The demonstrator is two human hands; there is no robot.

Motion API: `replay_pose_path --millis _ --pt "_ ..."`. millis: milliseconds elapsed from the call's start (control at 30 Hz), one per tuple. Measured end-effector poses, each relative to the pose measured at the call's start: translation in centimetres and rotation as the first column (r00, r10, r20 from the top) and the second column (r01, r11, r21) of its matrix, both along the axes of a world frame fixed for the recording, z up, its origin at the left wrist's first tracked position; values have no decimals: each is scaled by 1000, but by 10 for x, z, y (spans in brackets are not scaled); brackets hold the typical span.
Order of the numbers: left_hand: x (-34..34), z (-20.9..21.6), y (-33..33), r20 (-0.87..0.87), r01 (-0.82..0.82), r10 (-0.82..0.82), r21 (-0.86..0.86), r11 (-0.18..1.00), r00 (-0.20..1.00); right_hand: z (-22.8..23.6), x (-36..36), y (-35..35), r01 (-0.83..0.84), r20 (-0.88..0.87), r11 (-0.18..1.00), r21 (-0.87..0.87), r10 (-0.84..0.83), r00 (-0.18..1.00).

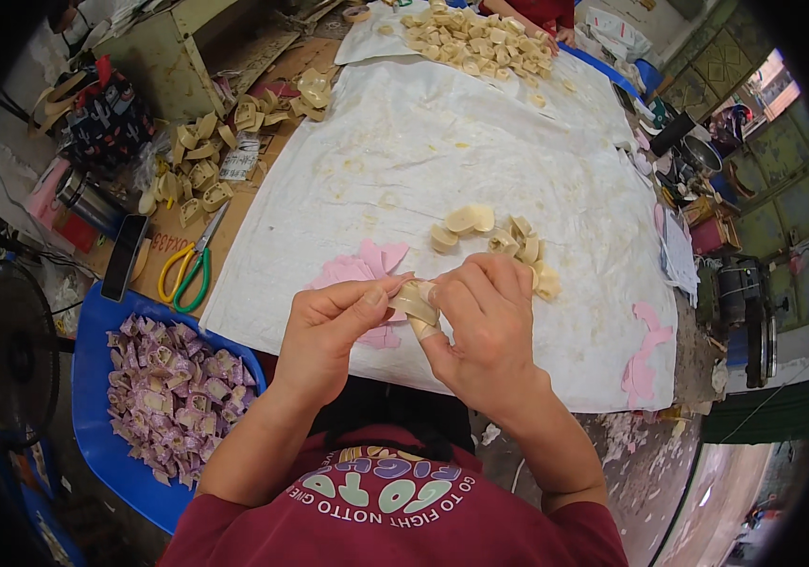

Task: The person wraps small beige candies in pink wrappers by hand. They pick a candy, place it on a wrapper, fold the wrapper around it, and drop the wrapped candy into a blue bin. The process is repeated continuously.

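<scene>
In front of my chest, both hands hold one small cream heel-shaped block (414,304) just above the near part of the table. My left hand (324,331) pinches its left side with thumb and fingers. Around its right side close the fingers of my right hand (482,321), hiding part of it. Thin pink cut pieces (352,269) lie in an overlapping heap beneath and beyond my left hand. Several loose cream heel-shaped blocks (469,219) rest on the white sheet just past my right hand.
A blue bin (93,397) at lower left holds many purple-covered pieces. Scissors (192,260) and a phone (126,257) lie at the table's left edge. More cream blocks (480,42) are heaped at the far end, near another person's hand (544,40). Pink strips (645,354) lie right.
</scene>
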State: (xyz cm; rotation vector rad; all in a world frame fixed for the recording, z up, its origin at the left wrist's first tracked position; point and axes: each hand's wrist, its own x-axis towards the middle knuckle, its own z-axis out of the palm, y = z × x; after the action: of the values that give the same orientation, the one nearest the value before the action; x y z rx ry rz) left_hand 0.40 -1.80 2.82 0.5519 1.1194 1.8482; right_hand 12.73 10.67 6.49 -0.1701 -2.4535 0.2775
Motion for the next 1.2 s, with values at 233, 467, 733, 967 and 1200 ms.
replay_pose_path --millis 233,467,733,967,1200 --pt "-9 -7 -7 -285 126 -173 -176 976 943 -12 4 6 -52 75 995 -79 58 995" --pt "-31 7 3 -172 344 -362 -126 930 916 -19 4 13 -221 -32 973 -69 219 975" --pt "-52 16 20 -372 418 -519 -320 850 770 -28 -2 5 -126 -1 936 -328 133 991" --pt "-41 -16 17 -88 297 -289 95 950 953 -43 0 13 -69 -67 494 -867 20 998" --pt "-23 -16 20 -679 -19 102 129 991 727 -44 -7 -1 83 -1 705 -704 -118 993"
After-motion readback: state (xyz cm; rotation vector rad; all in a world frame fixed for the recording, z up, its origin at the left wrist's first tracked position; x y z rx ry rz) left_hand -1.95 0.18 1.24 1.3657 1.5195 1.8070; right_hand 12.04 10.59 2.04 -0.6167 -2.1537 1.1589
